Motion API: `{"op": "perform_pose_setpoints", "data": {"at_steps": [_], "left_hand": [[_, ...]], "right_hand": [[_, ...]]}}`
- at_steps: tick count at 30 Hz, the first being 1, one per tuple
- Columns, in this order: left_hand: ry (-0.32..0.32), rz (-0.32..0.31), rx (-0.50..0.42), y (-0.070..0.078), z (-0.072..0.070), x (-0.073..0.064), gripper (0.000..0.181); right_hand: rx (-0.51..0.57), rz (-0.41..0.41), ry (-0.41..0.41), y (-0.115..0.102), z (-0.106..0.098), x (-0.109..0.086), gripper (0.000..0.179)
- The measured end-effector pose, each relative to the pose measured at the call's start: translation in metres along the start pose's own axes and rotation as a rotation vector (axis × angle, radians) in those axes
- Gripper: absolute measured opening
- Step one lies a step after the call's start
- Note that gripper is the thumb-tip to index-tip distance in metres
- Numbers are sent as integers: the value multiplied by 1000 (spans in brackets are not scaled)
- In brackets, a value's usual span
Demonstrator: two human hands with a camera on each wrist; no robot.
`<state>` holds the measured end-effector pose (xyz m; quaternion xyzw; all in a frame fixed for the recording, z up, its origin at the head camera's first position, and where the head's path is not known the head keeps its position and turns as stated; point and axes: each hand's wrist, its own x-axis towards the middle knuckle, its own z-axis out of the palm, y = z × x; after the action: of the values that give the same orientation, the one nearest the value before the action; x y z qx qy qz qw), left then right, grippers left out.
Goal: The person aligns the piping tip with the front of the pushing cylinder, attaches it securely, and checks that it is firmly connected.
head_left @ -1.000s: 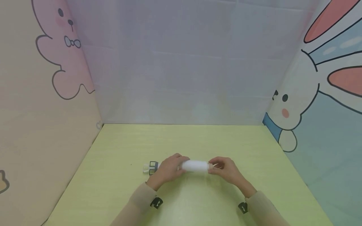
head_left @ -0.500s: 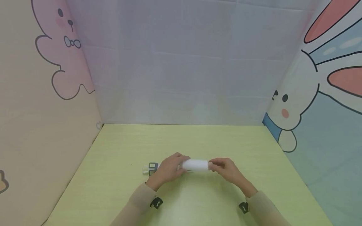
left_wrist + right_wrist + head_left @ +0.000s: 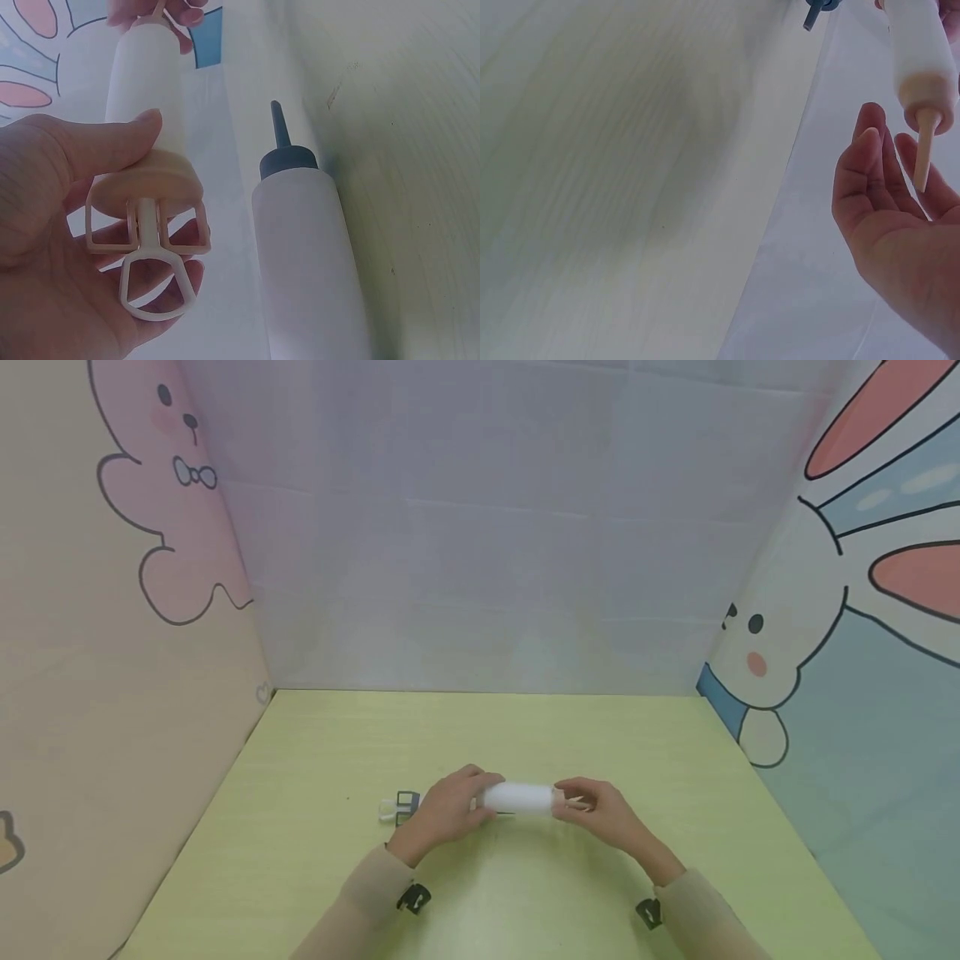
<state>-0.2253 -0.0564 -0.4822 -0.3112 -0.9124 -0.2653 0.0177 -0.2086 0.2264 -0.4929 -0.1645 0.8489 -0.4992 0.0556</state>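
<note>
My left hand point(image 3: 450, 806) grips the handle end of a white icing syringe point(image 3: 146, 82) with beige fittings. Its thumb lies along the barrel, by the beige finger loops point(image 3: 112, 225) and white plunger ring point(image 3: 157, 289). At the other end, my right hand point(image 3: 900, 210) surrounds the beige end cap point(image 3: 928, 97) and thin nozzle point(image 3: 924, 157) with loosely bent fingers; in the right wrist view the fingertips stand a little apart from the cap. A second white syringe point(image 3: 307, 255) with a dark grey cap and nozzle lies beside it, largely hidden under my left hand in the head view.
The pale yellow-green table point(image 3: 480, 727) extends round both hands. A plain pale curtain point(image 3: 480, 543) stands behind it. Side panels with a pink animal point(image 3: 180, 543) and a white rabbit point(image 3: 780, 643) flank it.
The right fingers, drawn together on the end cap half a second ago, have loosened so the nozzle shows between them. The left hand has held its place on the syringe.
</note>
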Motion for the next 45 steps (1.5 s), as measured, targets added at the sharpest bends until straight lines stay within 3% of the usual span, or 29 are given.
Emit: {"op": "perform_pose_setpoints", "data": {"at_steps": [5,14,25,30,34,45], "left_hand": [[1,-10,-5,0,-1,-1,44],[-8,-27,-14,0,-1,-1,44],[1,-44,-3,-1,0,-2,45],[10,-33,11,0,-1,-1,44],[16,-26,11,0,-2,0,43],[21,-31,-4,-3,-3,1,43]], "right_hand": [[54,-46,20,-1,-1,-1,47],[143,-90,-3,1,1,0,37],[56,-87,-26,-6,3,0,24],[-54,-42,-12,1,3,3,26],[-77,-42,1,2,3,5,28],[106,-62,30,-3,5,4,40]]}}
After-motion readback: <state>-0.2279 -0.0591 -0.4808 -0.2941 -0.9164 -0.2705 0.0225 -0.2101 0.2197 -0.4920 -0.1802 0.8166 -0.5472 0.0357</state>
